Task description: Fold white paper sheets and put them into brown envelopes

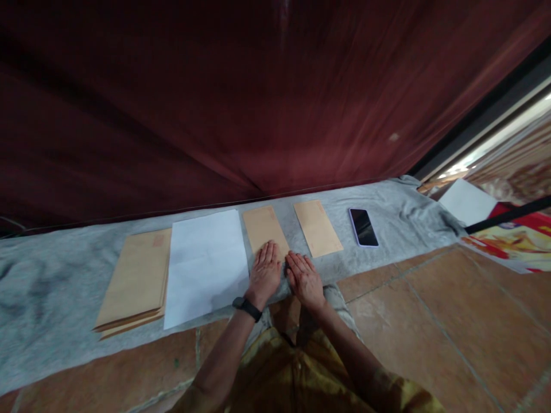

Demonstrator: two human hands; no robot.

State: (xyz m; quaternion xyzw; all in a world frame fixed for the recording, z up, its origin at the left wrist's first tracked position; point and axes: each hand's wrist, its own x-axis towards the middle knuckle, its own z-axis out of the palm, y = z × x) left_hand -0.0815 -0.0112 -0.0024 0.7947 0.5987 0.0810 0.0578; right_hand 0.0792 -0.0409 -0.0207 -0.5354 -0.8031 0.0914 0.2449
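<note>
My left hand [264,272] lies flat, fingers stretched out, on the near end of a brown envelope [262,228] on a grey cloth [51,287]. It wears a black wristband. My right hand [305,278] rests flat beside it on the cloth, fingers straight, holding nothing. Left of my hands is a white sheet of paper [205,264], and further left a stack of brown envelopes [136,280]. A second single brown envelope [317,227] lies just right of the first.
A dark phone [363,227] lies face up on the cloth to the right. A dark red curtain [241,97] hangs behind the cloth. Tiled floor [451,321] spreads at the right, with a white sheet [467,202] and a colourful printed mat [512,241] beyond.
</note>
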